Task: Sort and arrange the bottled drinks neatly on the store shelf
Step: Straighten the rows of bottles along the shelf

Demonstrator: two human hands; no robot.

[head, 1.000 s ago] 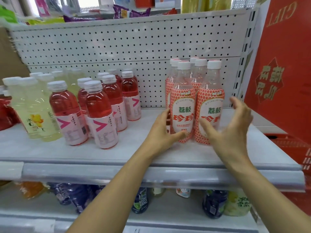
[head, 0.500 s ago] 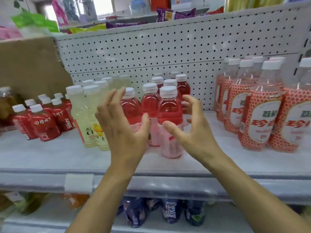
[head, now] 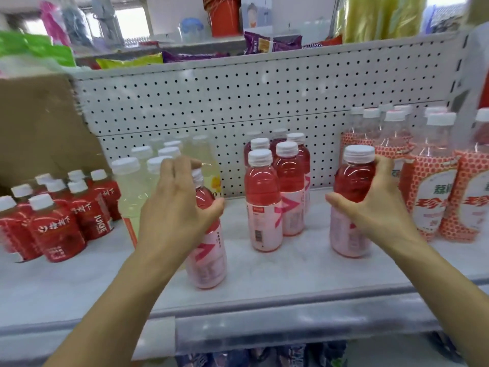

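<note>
My left hand (head: 176,207) grips a pink drink bottle (head: 207,258) by its shoulder, near the front of the white shelf (head: 277,276). My right hand (head: 375,207) holds a second pink bottle (head: 350,202) further right, beside the red-and-white lychee bottles (head: 434,192). Between my hands a cluster of several pink bottles (head: 275,192) stands upright. Pale yellow bottles (head: 132,186) stand behind my left hand, partly hidden by it. Small red juice bottles (head: 58,218) fill the far left.
A perforated white back panel (head: 238,102) closes the shelf behind. A brown cardboard sheet (head: 39,123) stands at the left. Snack packs (head: 270,43) lie on the shelf above, and dark bottles (head: 264,356) show on the shelf below.
The view has swung left from the lychee bottles. My hands closed on two front pink bottles and drew them apart, the left one forward-left, the right one rightward.
</note>
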